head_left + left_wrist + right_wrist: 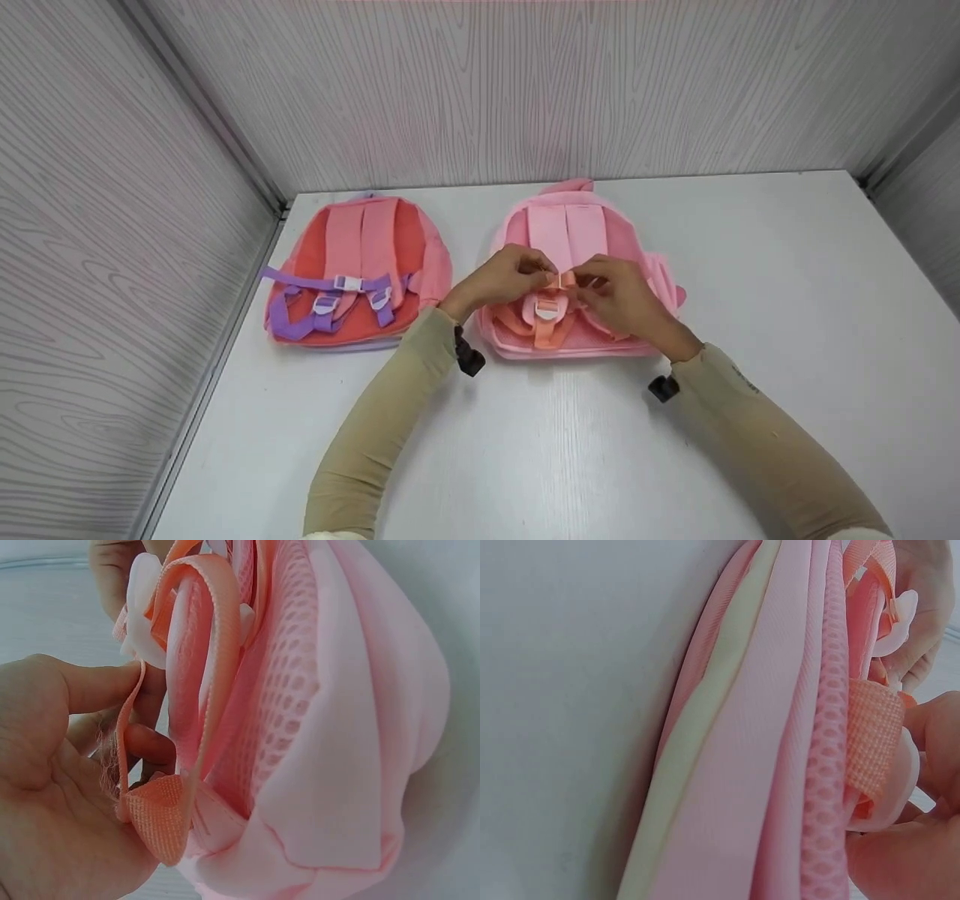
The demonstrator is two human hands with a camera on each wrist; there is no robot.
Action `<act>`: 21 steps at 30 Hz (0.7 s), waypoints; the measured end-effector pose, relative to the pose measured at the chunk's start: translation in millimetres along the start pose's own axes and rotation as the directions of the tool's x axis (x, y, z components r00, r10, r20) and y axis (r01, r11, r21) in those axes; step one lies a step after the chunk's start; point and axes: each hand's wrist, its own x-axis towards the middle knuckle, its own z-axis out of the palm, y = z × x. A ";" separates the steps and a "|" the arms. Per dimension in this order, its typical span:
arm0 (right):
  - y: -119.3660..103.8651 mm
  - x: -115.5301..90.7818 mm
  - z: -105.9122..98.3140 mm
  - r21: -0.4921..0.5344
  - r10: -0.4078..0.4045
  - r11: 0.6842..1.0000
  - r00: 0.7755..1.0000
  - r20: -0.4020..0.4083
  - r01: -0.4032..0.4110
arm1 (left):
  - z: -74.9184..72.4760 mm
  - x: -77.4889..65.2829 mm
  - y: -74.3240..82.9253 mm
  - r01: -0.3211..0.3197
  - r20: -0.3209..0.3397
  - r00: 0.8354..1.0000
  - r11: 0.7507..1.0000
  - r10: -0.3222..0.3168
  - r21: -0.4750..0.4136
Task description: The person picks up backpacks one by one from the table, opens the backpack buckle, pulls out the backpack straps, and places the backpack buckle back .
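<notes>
A pink backpack lies with its straps facing up. Over its middle, my left hand pinches an orange strap between thumb and fingers; a loop of the webbing hangs below. From the other side, my right hand pinches the orange strap close to a pale plastic buckle. The fingertips of both hands come close together around the small chest-strap buckle, and fingers partly cover it. Just below, a white adjuster buckle sits on one shoulder strap.
A coral-red backpack with purple straps lies to the left, its white chest buckle joined across the shoulder straps. Both bags rest on a white table, with grey wood-grain panels behind and at the sides.
</notes>
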 end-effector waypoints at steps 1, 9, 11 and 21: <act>-0.2 0.1 0.2 -0.002 -0.003 1.000 1.000 0.001 0.003 | 0.7 0.3 0.4 -0.005 0.001 1.000 1.000 0.005 -0.001; -1.8 0.5 0.6 -0.014 -0.007 1.000 1.000 0.013 0.007 | 2.9 -0.8 2.7 -0.006 -0.013 1.000 1.000 0.006 0.004; -1.9 0.5 0.6 -0.008 -0.004 1.000 1.000 0.013 0.004 | 2.4 -1.5 3.1 -0.004 -0.012 1.000 1.000 0.004 0.012; -0.2 0.6 0.1 0.009 0.009 1.000 1.000 0.014 -0.009 | -3.4 -5.5 1.0 0.008 0.003 1.000 1.000 -0.008 0.025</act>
